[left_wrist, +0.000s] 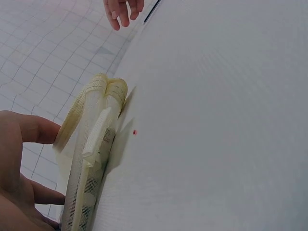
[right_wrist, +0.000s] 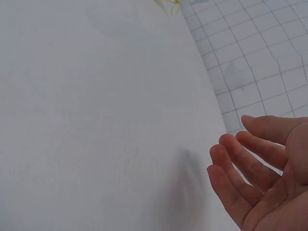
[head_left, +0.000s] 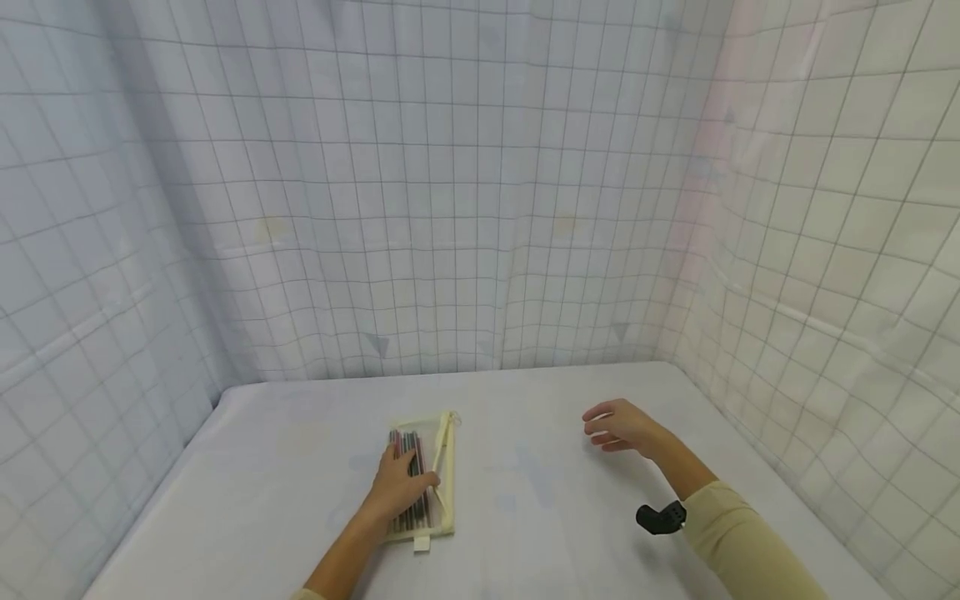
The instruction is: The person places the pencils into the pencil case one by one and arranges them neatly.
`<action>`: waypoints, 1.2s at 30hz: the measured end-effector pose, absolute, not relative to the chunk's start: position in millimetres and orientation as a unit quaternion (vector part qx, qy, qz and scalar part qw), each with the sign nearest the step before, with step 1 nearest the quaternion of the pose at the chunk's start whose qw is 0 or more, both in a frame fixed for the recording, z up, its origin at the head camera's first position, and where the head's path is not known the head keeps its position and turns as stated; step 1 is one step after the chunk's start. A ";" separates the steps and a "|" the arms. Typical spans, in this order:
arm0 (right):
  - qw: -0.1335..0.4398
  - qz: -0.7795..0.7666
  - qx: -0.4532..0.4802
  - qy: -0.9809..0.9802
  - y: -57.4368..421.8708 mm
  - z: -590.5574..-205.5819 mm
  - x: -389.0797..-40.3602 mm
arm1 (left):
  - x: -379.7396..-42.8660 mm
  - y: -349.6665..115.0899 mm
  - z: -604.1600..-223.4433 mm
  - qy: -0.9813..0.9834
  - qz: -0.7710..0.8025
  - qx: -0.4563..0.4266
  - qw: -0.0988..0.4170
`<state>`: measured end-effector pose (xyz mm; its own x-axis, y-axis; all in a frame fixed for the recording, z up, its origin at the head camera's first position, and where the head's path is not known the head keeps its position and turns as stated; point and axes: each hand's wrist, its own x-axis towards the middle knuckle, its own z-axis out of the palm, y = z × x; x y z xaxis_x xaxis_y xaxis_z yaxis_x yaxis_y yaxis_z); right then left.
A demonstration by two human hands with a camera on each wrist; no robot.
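Note:
A pale yellow, see-through mesh pencil case (head_left: 442,450) lies on the white-covered table, with several pens (head_left: 418,500) showing inside. My left hand (head_left: 396,487) rests on top of it, thumb near the zipper side and fingers over the pens. In the left wrist view, the fingertips (left_wrist: 50,132) touch the upper face of the pencil case (left_wrist: 89,159), whose cream edging stands up in a loop. Over the table's right side, my right hand (head_left: 622,425) hovers with loosely bent fingers and holds nothing. The right wrist view shows that hand (right_wrist: 264,178) with its palm turned inward.
A white cloth covers the table (head_left: 525,500). Grid-patterned curtains (head_left: 450,208) hang behind it and along both sides. A black device (head_left: 662,518) sits at my right wrist.

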<state>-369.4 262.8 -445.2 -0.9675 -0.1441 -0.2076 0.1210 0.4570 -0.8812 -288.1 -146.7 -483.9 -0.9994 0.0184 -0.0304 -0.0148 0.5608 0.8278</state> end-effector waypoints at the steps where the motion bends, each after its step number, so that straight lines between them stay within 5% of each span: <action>1: 0.127 -0.521 -0.006 0.844 265.4 -445.5 -368.2 | -287.6 -146.8 -484.1 0.882 0.471 0.000 0.020; 36: 0.029 -0.347 0.014 0.937 368.0 -456.7 -367.3 | -289.2 -148.9 -481.5 0.886 0.463 0.002 0.028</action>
<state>-367.3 368.0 -456.7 -0.9979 0.0068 -0.0638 0.0467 0.7591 -0.6493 -289.2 -148.9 -481.5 -0.9984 0.0303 -0.0475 -0.0217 0.5713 0.8205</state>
